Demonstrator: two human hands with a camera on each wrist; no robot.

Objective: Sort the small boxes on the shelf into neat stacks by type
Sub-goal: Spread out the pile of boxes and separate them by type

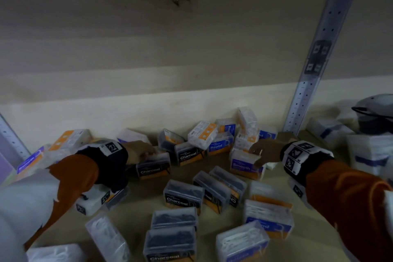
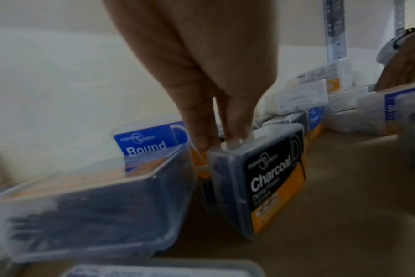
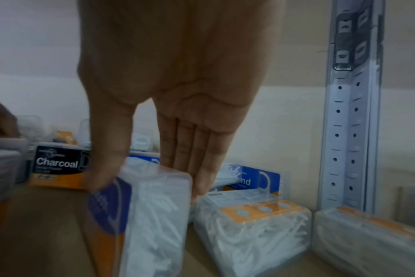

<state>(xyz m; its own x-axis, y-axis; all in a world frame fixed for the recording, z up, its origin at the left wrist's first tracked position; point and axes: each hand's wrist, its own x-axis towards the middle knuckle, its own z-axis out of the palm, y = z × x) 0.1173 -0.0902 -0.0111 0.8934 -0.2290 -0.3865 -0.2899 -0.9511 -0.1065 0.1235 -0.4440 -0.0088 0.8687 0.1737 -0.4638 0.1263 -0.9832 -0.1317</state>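
While upright, clear Charcoal box (image 2: 261,180) shows black-and-orange label.

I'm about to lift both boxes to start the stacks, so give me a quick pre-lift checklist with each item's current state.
1. Left hand grips a Charcoal box: ok.
2. Right hand pinches a Smooth box between thumb and fingers: ok.
3. The two held boxes are different types: ok.
4. Neat stacks by type already formed on the shelf: not ok, boxes lie scattered.
5. Neighbouring Round box touching the Charcoal box: cannot tell.
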